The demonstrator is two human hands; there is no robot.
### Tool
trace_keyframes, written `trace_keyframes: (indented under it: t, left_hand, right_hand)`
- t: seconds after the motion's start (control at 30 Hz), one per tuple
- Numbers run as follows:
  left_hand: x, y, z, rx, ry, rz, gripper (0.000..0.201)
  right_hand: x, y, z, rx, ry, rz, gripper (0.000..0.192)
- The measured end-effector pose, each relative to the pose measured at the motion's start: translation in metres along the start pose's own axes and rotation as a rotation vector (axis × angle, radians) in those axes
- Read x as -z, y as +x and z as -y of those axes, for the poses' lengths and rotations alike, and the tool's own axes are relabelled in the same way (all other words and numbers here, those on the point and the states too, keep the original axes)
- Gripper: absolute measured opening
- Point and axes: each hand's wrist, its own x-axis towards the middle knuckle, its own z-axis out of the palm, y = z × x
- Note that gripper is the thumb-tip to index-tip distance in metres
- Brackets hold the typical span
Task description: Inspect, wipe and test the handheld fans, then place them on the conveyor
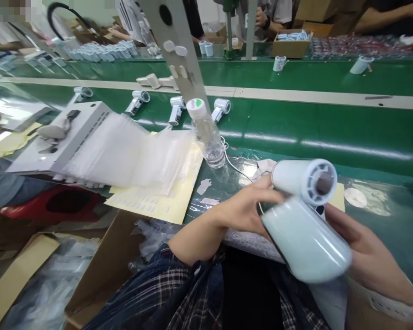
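A pale blue hair dryer (309, 238) is held up over my lap, its round vented end facing up toward me and its wide handle slanting down to the right. My left hand (248, 204) grips it from the left where head and handle meet; some of its fingers are hidden behind the body. My right hand (361, 238) is closed around the far right side, with its fingertips mostly hidden by the handle. Beyond my left hand a crumpled white paper (264, 168) lies on the bench.
A clear bottle (208, 137) stands beside a stack of translucent plastic bags (124, 156) on a yellow sticker sheet (179, 213). Several blue dryers (221, 110) lie on the green conveyor (296, 123). An open carton (106, 266) stands low at left. People work across the belt.
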Motion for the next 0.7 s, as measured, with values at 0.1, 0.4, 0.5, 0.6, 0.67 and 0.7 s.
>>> trace_keyframes:
  t: [0.1,0.4,0.5,0.6,0.67,0.7]
  left_hand:
    - [-0.009,0.004,0.009,0.050,-0.137,-0.112,0.066]
    - [-0.034,0.012,0.011,0.162,-0.450,-0.223,0.066]
    - [-0.038,0.009,0.015,0.181,-0.394,-0.180,0.071]
    - [-0.039,0.007,0.022,0.175,-0.350,-0.088,0.065]
    - [-0.037,0.007,0.025,0.157,-0.334,-0.045,0.062]
    - [-0.036,0.007,0.026,0.150,-0.319,-0.036,0.062]
  right_hand:
    - [0.003,-0.023,-0.003,-0.020,0.034,-0.097,0.049]
    - [-0.018,-0.040,-0.018,0.105,0.177,-0.117,0.040]
    - [-0.014,-0.041,-0.018,0.135,0.199,-0.177,0.037]
    - [-0.013,-0.042,-0.018,0.132,0.211,-0.208,0.034]
    - [-0.013,-0.042,-0.020,0.110,0.219,-0.215,0.037]
    - [-0.014,-0.042,-0.021,0.097,0.220,-0.223,0.041]
